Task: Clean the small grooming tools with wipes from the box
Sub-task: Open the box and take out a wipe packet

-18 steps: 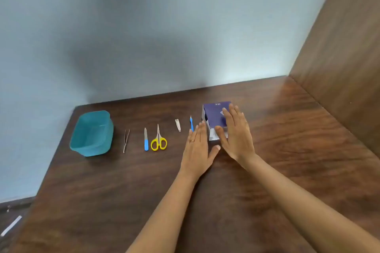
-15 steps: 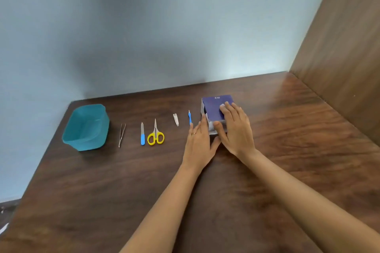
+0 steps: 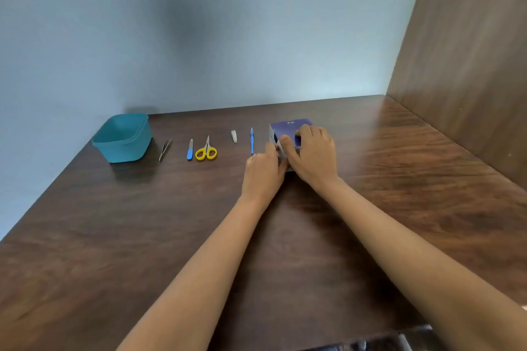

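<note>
The right hand [image 3: 312, 158] lies over the top of the box [image 3: 288, 126], fingers curled across its purple lid and thumb pressed at the near left corner, gripping it. The left hand [image 3: 263, 172] sits just beside it, its fingers bent against the box's pale left side; whether it is pinching anything there, I cannot tell, since the fingertips are blurred and partly hidden.

The box is small and squarish, cardboard by the look of it, dark purple on top with a tiny white mark near the far edge that is too small to read. It stands on the tabletop [image 3: 370, 179], a glossy dark wood-grain surface.

Left of the left hand, the tools lie in a row, each apart from the next. Nearest is a slim pick [image 3: 251, 141] with a blue handle, just beside the knuckles. Further left is a small metal clipper [image 3: 233, 136], then scissors [image 3: 206, 149] with yellow loop handles and short steel blades pointing away. Close beside those is a file [image 3: 190, 149] with a blue grip, then thin metal tweezers [image 3: 165, 149]. Farthest left stands a teal plastic tub [image 3: 122, 137], rounded-square and open on top.

Beyond the hands is a pale blue wall; right of the right hand rises a brown wood-grain panel [image 3: 470, 65].
</note>
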Available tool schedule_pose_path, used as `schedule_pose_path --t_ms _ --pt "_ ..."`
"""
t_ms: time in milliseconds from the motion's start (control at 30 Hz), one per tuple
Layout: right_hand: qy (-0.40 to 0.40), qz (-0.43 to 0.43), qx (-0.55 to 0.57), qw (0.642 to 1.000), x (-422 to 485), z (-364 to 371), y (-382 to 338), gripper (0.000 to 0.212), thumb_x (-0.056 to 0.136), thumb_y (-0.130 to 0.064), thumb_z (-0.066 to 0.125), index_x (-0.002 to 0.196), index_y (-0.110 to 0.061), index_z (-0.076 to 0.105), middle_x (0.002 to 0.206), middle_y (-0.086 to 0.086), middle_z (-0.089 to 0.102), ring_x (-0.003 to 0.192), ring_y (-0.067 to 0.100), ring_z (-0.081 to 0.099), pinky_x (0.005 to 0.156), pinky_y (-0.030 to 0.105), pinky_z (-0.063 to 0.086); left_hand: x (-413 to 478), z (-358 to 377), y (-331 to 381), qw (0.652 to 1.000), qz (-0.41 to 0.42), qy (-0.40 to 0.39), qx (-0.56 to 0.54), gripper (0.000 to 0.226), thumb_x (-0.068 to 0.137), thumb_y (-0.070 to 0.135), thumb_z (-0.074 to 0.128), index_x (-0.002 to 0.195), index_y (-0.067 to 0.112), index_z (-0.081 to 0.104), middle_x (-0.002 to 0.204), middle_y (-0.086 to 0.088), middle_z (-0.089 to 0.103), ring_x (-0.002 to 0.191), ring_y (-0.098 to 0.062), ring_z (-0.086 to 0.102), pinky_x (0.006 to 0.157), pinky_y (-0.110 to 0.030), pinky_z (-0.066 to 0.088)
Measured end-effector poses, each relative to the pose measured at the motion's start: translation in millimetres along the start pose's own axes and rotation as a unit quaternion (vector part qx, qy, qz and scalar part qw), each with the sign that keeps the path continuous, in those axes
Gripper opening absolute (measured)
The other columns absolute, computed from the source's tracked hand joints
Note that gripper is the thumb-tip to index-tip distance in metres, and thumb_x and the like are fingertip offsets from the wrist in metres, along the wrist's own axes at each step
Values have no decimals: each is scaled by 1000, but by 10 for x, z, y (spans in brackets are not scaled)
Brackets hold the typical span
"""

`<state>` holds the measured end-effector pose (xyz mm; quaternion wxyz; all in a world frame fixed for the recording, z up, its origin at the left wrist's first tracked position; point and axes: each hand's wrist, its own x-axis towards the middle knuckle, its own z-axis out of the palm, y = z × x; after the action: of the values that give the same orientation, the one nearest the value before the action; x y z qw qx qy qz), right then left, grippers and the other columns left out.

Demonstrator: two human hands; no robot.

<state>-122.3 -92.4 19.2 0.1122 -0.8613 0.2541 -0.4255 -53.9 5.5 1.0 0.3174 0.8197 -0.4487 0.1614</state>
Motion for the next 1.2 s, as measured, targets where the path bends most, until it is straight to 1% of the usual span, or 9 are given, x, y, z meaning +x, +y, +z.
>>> schedule_pose_path --t_ms 100,333,533,667,767,900,1033,1133,1200 --pt "-19 8 -39 999 -85 -206 -20 54 84 -57 39 80 -6 57 80 8 61 84 29 56 74 36 38 -177 -38 154 1000 4 -7 22 33 98 33 48 109 2 50 90 -18 69 86 -40 63 74 -40 41" --pt "-145 139 -106 974 -50 -527 -247 55 83 -46 58 117 -5 44 121 14 51 116 35 43 92 41 37 -425 -64 448 999 21 18 17 34 94 22 55 116 -4 54 78 -20 69 73 -40 65 67 -37 41" --pt "-223 187 -194 937 80 -552 -409 47 85 -38 54 120 -7 47 115 14 48 109 36 42 84 47 38 -500 -72 527 999 27 37 10 18 88 19 56 94 2 60 60 -9 66 57 -31 64 64 -33 44" --pt "-290 179 -197 919 219 -513 -480 35 85 -24 49 116 -8 51 119 17 52 111 41 47 89 51 40 -517 -30 518 996 39 58 58 35 83 31 34 85 9 61 46 4 58 44 -20 58 60 -27 46" --pt "-358 112 -152 914 348 -630 -487 25 86 -10 47 108 -4 58 118 13 61 105 35 58 87 35 48 -513 -9 504 995 45 56 68 33 83 35 33 84 13 58 51 6 61 50 -18 61 65 -27 47" --pt "-280 117 -67 950 563 -965 -328 26 89 -1 40 108 2 58 117 17 56 101 34 58 72 30 42 -521 20 506 996 42 42 61 28 85 36 34 80 15 53 49 5 59 51 -17 61 68 -28 46" --pt "-164 194 -40 966 747 -1307 318 25 92 -23 44 75 -7 53 79 13 54 83 33 55 60 29 37 -506 26 469 999 32 -2 34 25 96 34 40 96 13 53 76 -1 70 78 -23 65 84 -34 37" --pt "-194 281 -83 936 565 -1367 837 19 78 -15 51 86 -1 62 94 19 65 89 36 64 79 35 52 -500 40 467 999 39 14 24 28 94 36 38 99 12 52 81 -2 71 83 -24 66 84 -35 36" --pt "-252 319 -85 910 366 -1327 1000 25 66 -6 50 83 -1 67 93 17 69 81 32 67 76 41 58 -488 57 478 999 45 22 22 32 90 38 35 97 12 53 78 -2 71 80 -24 66 80 -35 37"
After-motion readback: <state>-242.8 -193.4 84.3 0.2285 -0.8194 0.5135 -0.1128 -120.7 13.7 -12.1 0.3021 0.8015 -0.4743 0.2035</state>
